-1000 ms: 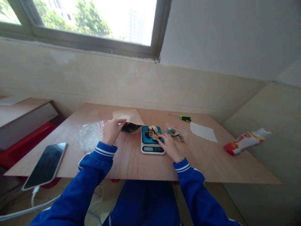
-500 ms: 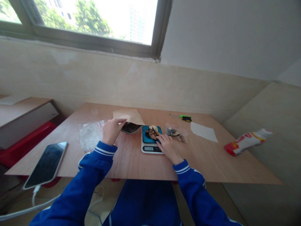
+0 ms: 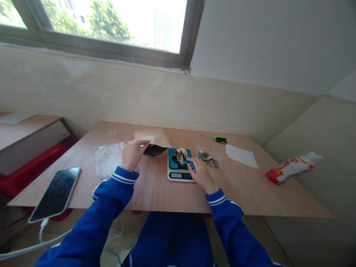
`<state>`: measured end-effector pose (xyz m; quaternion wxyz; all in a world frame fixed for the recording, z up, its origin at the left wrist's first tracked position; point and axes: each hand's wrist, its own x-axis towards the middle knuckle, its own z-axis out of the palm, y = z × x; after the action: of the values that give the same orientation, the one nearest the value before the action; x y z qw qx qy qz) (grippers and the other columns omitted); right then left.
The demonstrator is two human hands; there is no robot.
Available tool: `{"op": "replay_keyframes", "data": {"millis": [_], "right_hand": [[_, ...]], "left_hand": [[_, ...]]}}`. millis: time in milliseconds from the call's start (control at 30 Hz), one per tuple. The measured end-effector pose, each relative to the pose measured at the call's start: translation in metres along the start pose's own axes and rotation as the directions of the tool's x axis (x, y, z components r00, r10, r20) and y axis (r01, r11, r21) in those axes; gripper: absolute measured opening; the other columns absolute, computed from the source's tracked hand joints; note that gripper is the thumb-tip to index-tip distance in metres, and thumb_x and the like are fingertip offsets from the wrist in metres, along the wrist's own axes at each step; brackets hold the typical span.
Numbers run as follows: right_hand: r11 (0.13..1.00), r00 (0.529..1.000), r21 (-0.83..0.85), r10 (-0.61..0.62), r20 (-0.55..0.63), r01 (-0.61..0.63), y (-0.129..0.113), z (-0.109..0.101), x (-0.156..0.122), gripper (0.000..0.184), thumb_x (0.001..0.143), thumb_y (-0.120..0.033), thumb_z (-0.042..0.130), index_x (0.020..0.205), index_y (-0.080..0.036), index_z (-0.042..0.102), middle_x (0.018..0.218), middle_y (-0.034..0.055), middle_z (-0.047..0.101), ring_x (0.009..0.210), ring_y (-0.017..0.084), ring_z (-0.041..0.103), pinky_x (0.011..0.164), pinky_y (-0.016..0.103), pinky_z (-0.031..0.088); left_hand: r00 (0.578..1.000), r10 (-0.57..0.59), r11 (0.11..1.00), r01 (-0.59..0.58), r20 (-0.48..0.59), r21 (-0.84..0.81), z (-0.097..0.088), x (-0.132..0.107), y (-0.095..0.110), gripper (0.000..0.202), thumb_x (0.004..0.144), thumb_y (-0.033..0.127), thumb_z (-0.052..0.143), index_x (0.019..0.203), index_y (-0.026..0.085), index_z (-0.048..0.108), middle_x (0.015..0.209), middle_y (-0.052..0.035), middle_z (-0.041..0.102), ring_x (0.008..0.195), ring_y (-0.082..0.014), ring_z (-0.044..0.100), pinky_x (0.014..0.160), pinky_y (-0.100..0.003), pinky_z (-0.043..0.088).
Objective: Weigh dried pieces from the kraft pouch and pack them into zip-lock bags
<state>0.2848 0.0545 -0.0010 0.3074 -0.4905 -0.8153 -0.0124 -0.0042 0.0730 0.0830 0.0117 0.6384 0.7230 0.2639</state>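
My left hand (image 3: pixel 134 152) pinches the upper edge of a brown paper pouch (image 3: pixel 153 137), whose mouth gapes and shows a dark inside. To its right stands a small white kitchen scale (image 3: pixel 171 177) with a blue top and a lit display. Several dried brown and pale pieces (image 3: pixel 178 157) lie spread on the scale's top. My right hand (image 3: pixel 200 171) is over the scale's right side, fingers apart, with its fingertips at the edge of the pieces. I cannot make out anything held in it.
Behind my right hand lies a zip bag (image 3: pixel 214 159) with dried bits inside. Farther back are a green-black screwdriver (image 3: pixel 219 139) and white paper (image 3: pixel 241 155). A red-white bottle (image 3: pixel 292 167) stands at right. On the left are clear plastic bags (image 3: pixel 107 159) and a cabled phone (image 3: pixel 55 193).
The pieces on the scale are spread farther apart, and a pale patch shows between them. My right hand has shifted slightly right, its fingers more open. The left hand stays on the pouch.
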Motion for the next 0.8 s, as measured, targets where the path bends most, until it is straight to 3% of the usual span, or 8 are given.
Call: {"op": "replay_keyframes", "data": {"millis": [167, 333, 467, 600, 700, 800], "right_hand": [[0.999, 0.999, 0.008, -0.036, 0.024, 0.036, -0.002, 0.009, 0.002, 0.028, 0.09, -0.032, 0.054, 0.113, -0.017, 0.058, 0.112, 0.0134, 0.062, 0.105, 0.028, 0.056, 0.091, 0.044, 0.044], [0.999, 0.998, -0.03, -0.039, 0.056, 0.04, 0.001, 0.018, 0.007, 0.02, 0.087, -0.03, 0.06, 0.103, -0.018, 0.063, 0.107, 0.0117, 0.062, 0.098, 0.027, 0.057, 0.087, 0.042, 0.045], [0.992, 0.997, -0.128, 0.018, 0.072, -0.008, 0.006, 0.015, 0.009, 0.017, 0.087, -0.026, 0.058, 0.102, -0.018, 0.063, 0.109, 0.0131, 0.063, 0.101, 0.029, 0.057, 0.086, 0.044, 0.045], [0.984, 0.993, -0.173, 0.051, 0.105, -0.032, 0.004, 0.007, 0.01, 0.027, 0.088, -0.028, 0.056, 0.112, -0.016, 0.061, 0.117, 0.0161, 0.06, 0.107, 0.032, 0.055, 0.09, 0.048, 0.043], [0.998, 0.997, -0.056, 0.046, 0.058, -0.042, -0.004, -0.003, 0.013, 0.03, 0.09, -0.03, 0.053, 0.117, -0.018, 0.059, 0.117, 0.0147, 0.059, 0.11, 0.03, 0.054, 0.094, 0.046, 0.043], [0.984, 0.999, 0.178, 0.015, -0.033, -0.009, -0.017, -0.019, 0.025, 0.026, 0.093, -0.027, 0.047, 0.114, -0.02, 0.06, 0.112, 0.0111, 0.061, 0.11, 0.025, 0.055, 0.097, 0.041, 0.044]], "left_hand": [[1.0, -0.002, 1.0, 0.002, 0.002, 0.0, 0.0, 0.0, 0.001, 0.029, 0.086, 0.041, 0.055, 0.105, 0.03, 0.074, 0.096, -0.0073, 0.076, 0.094, -0.0294, 0.069, 0.072, -0.033, 0.049], [1.0, 0.003, 1.0, -0.003, -0.004, -0.019, -0.001, 0.0, 0.001, 0.028, 0.086, 0.04, 0.056, 0.105, 0.029, 0.074, 0.097, -0.0068, 0.076, 0.094, -0.0294, 0.069, 0.073, -0.033, 0.049], [1.0, -0.002, 1.0, 0.002, 0.001, -0.028, -0.001, 0.0, 0.0, 0.028, 0.086, 0.039, 0.056, 0.105, 0.029, 0.074, 0.097, -0.0065, 0.076, 0.094, -0.0288, 0.069, 0.072, -0.032, 0.049], [1.0, 0.0, 1.0, 0.0, -0.001, -0.022, -0.001, -0.001, 0.0, 0.028, 0.086, 0.04, 0.056, 0.105, 0.03, 0.074, 0.097, -0.0061, 0.076, 0.094, -0.0288, 0.069, 0.072, -0.033, 0.049], [1.0, 0.001, 1.0, -0.001, -0.002, -0.018, -0.001, -0.001, 0.0, 0.028, 0.086, 0.04, 0.056, 0.105, 0.029, 0.074, 0.096, -0.0064, 0.076, 0.094, -0.0292, 0.069, 0.071, -0.033, 0.049], [1.0, 0.0, 1.0, 0.0, -0.005, -0.011, -0.001, 0.0, 0.001, 0.029, 0.086, 0.04, 0.055, 0.106, 0.03, 0.074, 0.096, -0.0068, 0.076, 0.094, -0.0291, 0.069, 0.071, -0.032, 0.049]]}}
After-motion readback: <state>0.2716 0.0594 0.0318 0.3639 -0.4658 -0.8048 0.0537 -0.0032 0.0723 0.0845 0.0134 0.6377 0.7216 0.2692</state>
